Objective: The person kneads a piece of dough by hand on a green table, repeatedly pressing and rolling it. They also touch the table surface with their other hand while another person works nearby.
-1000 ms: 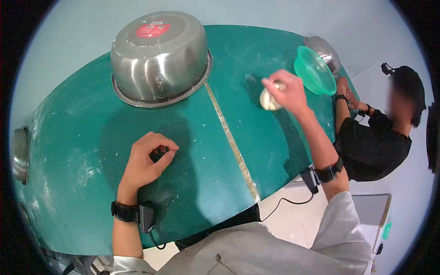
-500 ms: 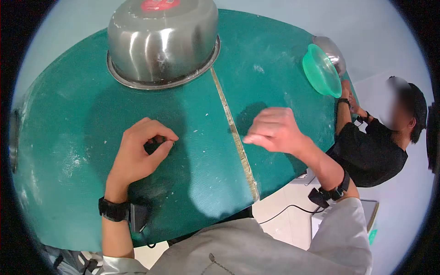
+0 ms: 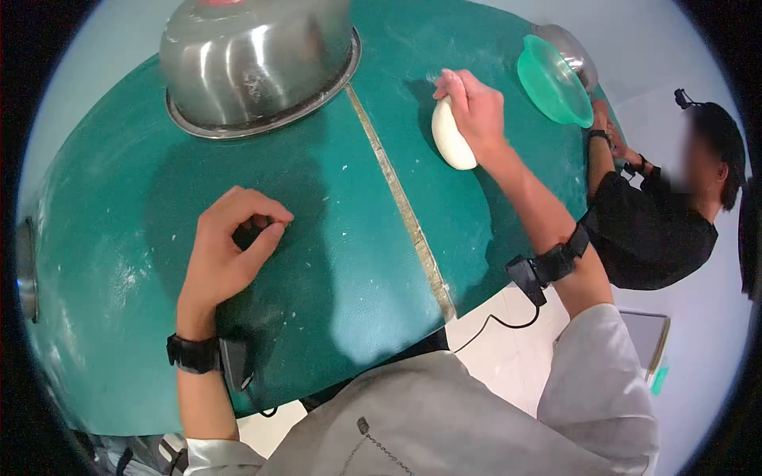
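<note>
My right hand (image 3: 478, 111) is closed around a smooth white piece of dough (image 3: 452, 144), an elongated lump that shows on the left side of the palm. It is over the right part of the green tabletop (image 3: 381, 262). My left hand (image 3: 230, 246) hovers over the left part of the table, thumb and index finger pinched together and the other fingers curled. Whatever the pinch may contain is too small or hidden to make out. Both wrists wear black straps with small boxes.
An upside-down steel basin (image 3: 258, 75) stands at the back left. A ruler-like strip (image 3: 397, 198) crosses the table. At the far right are a green plastic bowl (image 3: 548, 83) and a metal bowl (image 3: 567, 51), beside a person in black (image 3: 651, 230). White powder and crumbs dot the surface.
My right hand has moved away toward the back of the table, and the white dough now shows in it. My left hand stays pinched, nearly in place. The view has shifted slightly.
</note>
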`<state>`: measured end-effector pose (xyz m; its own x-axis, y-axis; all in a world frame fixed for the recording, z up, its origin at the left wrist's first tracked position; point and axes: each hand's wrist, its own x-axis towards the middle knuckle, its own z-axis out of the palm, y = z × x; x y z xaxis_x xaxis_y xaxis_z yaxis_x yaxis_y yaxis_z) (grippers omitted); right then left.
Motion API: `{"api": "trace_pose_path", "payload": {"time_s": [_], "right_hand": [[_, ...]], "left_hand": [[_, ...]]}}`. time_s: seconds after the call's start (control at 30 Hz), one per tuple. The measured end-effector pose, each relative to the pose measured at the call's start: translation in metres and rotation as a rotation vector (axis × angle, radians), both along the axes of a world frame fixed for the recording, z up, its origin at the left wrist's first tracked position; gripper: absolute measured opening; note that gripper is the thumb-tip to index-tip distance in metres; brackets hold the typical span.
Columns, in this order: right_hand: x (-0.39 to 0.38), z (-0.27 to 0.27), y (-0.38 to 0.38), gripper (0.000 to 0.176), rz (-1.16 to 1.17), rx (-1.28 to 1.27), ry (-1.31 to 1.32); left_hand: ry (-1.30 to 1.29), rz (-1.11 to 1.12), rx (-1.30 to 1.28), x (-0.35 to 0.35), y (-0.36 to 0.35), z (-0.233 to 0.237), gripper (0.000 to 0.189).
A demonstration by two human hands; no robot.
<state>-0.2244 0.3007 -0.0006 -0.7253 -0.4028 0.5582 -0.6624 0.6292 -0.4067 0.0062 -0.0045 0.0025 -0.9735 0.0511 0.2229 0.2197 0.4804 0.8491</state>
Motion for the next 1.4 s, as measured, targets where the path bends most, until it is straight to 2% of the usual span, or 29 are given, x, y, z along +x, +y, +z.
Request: {"api": "trace_pose_path", "payload": {"time_s": [0.03, 0.13, 0.17, 0.27, 0.4, 0.47, 0.53, 0.6, 0.63, 0.67, 0.73, 0.8, 0.87, 0.9, 1.03, 1.1, 1.2, 1.27, 1.33, 1.4], "right_hand": [[0.004, 0.0, 0.006, 0.035, 0.019, 0.02, -0.074], [0.018, 0.0, 0.013, 0.036, 0.166, 0.014, 0.009], [0.024, 0.003, 0.018, 0.04, 0.192, 0.015, -0.122], [0.038, 0.003, 0.031, 0.043, 0.279, 0.045, 0.0], [0.067, 0.018, 0.057, 0.044, 0.286, -0.007, -0.044], [0.071, 0.039, 0.076, 0.046, 0.308, 0.095, -0.405], [0.067, 0.045, 0.07, 0.045, 0.279, 0.197, -0.316], [0.061, 0.037, 0.051, 0.036, 0.253, 0.366, -0.058], [0.06, 0.031, 0.031, 0.028, 0.292, 0.316, 0.081], [0.057, 0.029, 0.014, 0.028, 0.3, 0.317, 0.068], [0.053, 0.029, -0.013, 0.025, 0.45, 0.332, 0.284], [0.047, 0.029, -0.028, 0.028, 0.474, 0.407, 0.173], [0.037, 0.034, -0.044, 0.036, 0.267, 0.776, -0.048], [0.021, 0.026, -0.045, 0.043, 0.28, 0.647, -0.055], [-0.022, 0.013, -0.05, 0.04, 0.168, 0.439, -0.153], [-0.028, 0.013, -0.045, 0.044, 0.035, 0.349, -0.086], [-0.025, 0.0, -0.03, 0.044, -0.012, 0.156, -0.026], [-0.017, -0.003, -0.021, 0.042, -0.026, 0.189, 0.063], [0.005, -0.005, -0.01, 0.042, -0.029, -0.009, -0.17], [0.028, -0.008, -0.001, 0.045, 0.03, -0.03, -0.153]], "left_hand": [[0.011, -0.007, 0.011, 0.0, 0.001, 0.0, 0.013], [0.03, -0.01, 0.039, 0.0, 0.0, -0.004, 0.013], [0.023, -0.015, 0.051, 0.0, -0.001, -0.005, 0.014], [0.041, -0.018, 0.058, 0.0, -0.001, -0.007, 0.014], [0.034, -0.003, 0.039, 0.0, -0.002, -0.006, 0.012], [0.077, -0.025, 0.022, -0.002, -0.002, -0.01, 0.011], [0.077, -0.027, 0.018, -0.002, -0.001, -0.008, 0.011], [0.072, -0.035, 0.01, -0.003, 0.0, -0.004, 0.01], [0.06, -0.04, 0.01, -0.003, 0.0, -0.003, 0.011], [0.047, -0.041, 0.009, -0.002, -0.001, -0.003, 0.013], [0.038, -0.035, 0.017, -0.003, -0.001, -0.004, 0.013], [0.035, -0.041, 0.031, -0.005, -0.001, -0.003, 0.013], [0.02, -0.034, 0.019, -0.005, 0.0, 0.001, 0.014], [0.012, -0.04, 0.019, -0.007, 0.0, 0.002, 0.014], [0.057, -0.046, 0.009, -0.006, 0.001, 0.0, 0.014], [0.069, -0.066, 0.002, -0.005, 0.003, 0.002, 0.014], [0.064, -0.035, 0.01, -0.002, 0.002, 0.001, 0.014], [0.009, -0.017, 0.047, 0.0, 0.001, 0.001, 0.014], [0.041, -0.024, 0.024, -0.001, 0.0, -0.002, 0.014], [0.055, -0.028, 0.013, 0.0, 0.0, -0.002, 0.014]]}}
